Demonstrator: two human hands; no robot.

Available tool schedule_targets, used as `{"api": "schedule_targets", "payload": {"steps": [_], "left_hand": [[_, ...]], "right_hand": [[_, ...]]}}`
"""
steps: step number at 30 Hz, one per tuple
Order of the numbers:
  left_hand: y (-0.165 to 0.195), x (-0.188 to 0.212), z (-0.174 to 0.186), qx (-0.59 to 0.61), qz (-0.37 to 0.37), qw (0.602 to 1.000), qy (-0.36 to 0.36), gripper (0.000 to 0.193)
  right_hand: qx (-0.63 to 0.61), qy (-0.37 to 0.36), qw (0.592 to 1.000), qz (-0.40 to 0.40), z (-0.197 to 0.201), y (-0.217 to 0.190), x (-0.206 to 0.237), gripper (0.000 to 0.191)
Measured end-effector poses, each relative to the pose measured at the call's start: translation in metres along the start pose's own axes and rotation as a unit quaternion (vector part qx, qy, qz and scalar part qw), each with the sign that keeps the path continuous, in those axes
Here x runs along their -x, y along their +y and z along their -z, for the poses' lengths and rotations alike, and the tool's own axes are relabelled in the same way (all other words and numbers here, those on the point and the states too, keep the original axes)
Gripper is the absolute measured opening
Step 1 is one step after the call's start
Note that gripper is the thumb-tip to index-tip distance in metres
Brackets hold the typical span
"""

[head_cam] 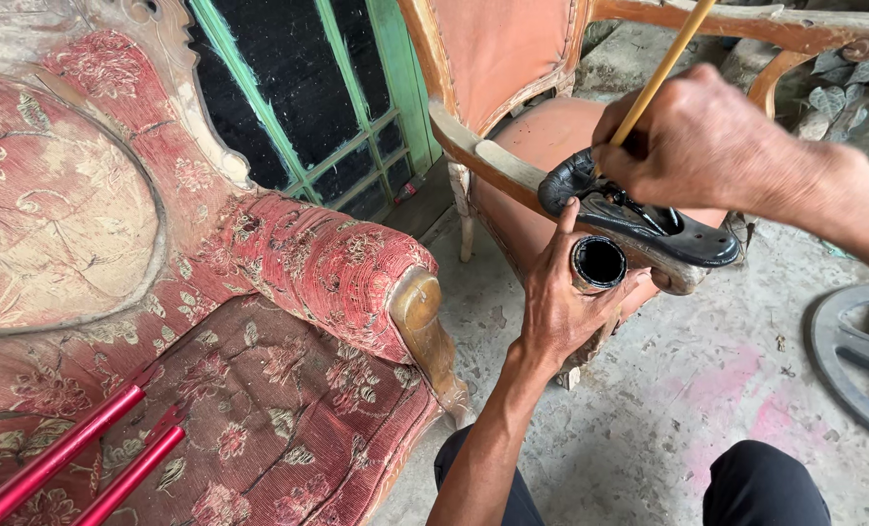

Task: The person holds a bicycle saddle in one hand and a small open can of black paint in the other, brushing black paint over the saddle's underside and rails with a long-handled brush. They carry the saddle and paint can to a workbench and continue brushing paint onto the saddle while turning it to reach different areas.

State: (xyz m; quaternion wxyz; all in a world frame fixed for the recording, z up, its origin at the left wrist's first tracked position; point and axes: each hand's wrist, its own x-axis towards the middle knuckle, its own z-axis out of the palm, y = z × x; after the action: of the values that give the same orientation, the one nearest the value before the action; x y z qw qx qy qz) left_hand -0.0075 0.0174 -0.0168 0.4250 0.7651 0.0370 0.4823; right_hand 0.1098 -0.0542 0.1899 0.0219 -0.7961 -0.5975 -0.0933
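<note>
My left hand point(563, 304) grips a small round can point(598, 263) of black liquid, held just under the armrest of a wooden chair point(473, 146). My right hand point(698, 136) is closed around a brush with a long pale wooden handle point(661, 73). The brush tip rests on the armrest point(649, 229), whose front part is coated glossy black. The bristles are hidden by my fingers. The chair has a salmon-coloured seat and back.
A carved armchair point(288, 282) with worn red floral fabric fills the left. Two red metal rods point(74, 448) lie on its seat. A green-framed dark window panel point(308, 97) leans behind. A grey round metal part point(858, 356) lies on the stained concrete floor at right.
</note>
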Motion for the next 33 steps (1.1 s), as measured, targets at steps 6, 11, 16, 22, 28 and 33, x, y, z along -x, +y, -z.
{"api": "schedule_targets", "payload": {"steps": [6,11,16,22,28,33], "left_hand": [[0.003,0.002,-0.002,-0.008,0.045,0.999,-0.001,0.111],[0.006,0.001,0.001,-0.02,0.028,0.999,0.014,0.107],[0.006,0.002,0.002,-0.011,0.034,0.999,0.009,0.106],[-0.001,0.004,0.003,-0.029,0.031,0.999,0.005,0.094],[-0.003,0.003,0.001,-0.029,0.016,0.999,0.006,0.094],[-0.002,0.001,0.003,-0.064,-0.036,0.997,0.021,0.066]], "right_hand": [[-0.054,0.086,0.993,0.057,-0.007,-0.006,0.008,0.015],[-0.061,0.131,0.982,0.123,-0.023,0.001,0.006,0.017],[-0.065,0.048,0.995,0.063,-0.045,0.005,0.005,0.018],[-0.094,0.214,0.962,0.139,-0.052,0.012,0.022,0.015],[-0.072,0.163,0.976,0.122,-0.059,0.011,0.017,0.015],[-0.091,0.206,0.962,0.155,-0.054,0.013,0.025,0.014]]}}
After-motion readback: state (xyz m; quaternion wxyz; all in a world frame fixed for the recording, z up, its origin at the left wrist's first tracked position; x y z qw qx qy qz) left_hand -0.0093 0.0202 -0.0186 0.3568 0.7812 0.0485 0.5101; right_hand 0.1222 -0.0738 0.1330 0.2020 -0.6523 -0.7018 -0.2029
